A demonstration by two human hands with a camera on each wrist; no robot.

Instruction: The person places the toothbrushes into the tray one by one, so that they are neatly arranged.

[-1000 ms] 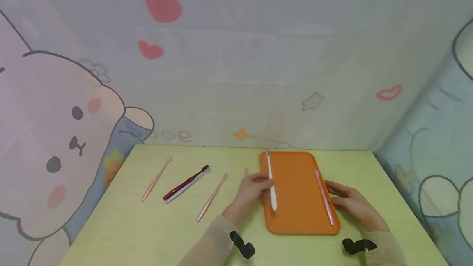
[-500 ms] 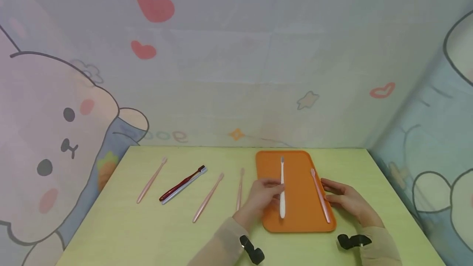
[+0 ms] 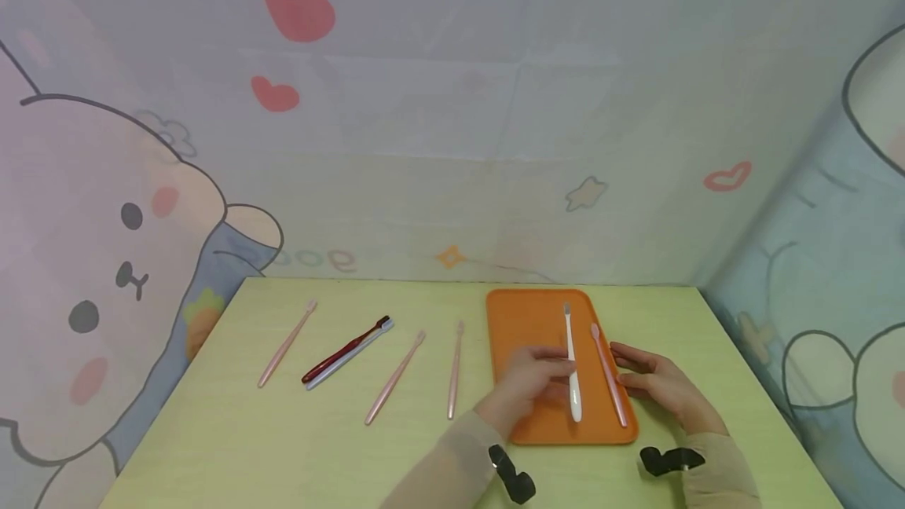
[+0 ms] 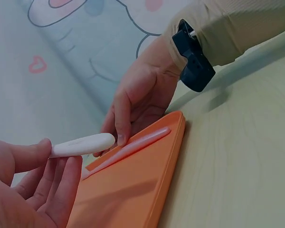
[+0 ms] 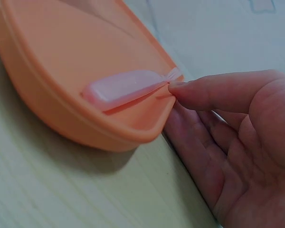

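My left hand point(image 3: 533, 382) pinches a white toothbrush point(image 3: 574, 383) by its handle, thumb on one side and fingers on the other. In the left wrist view the white handle point(image 4: 83, 145) is held above the orange tray point(image 4: 118, 202). A pink toothbrush point(image 3: 610, 375) lies in the tray along its right side. At the tray's right edge, my right hand point(image 3: 665, 387) grips the rim. The right wrist view has its thumb point(image 5: 204, 92) on the rim, close to the pink handle point(image 5: 121, 88), with the other fingers outside the wall.
Left of the tray, pink toothbrushes point(image 3: 455, 371) point(image 3: 394, 379) point(image 3: 286, 346) lie apart on the pale table point(image 3: 233, 446). Between them a dark red toothbrush point(image 3: 342, 352) lies against a pale bluish one point(image 3: 353, 353). A printed cloth point(image 3: 424, 100) hangs behind the table.
My left hand has carried the white toothbrush rightward, from the tray's left edge to beside the pink one. A pink toothbrush behind that hand has come into full view. My right hand keeps its place.
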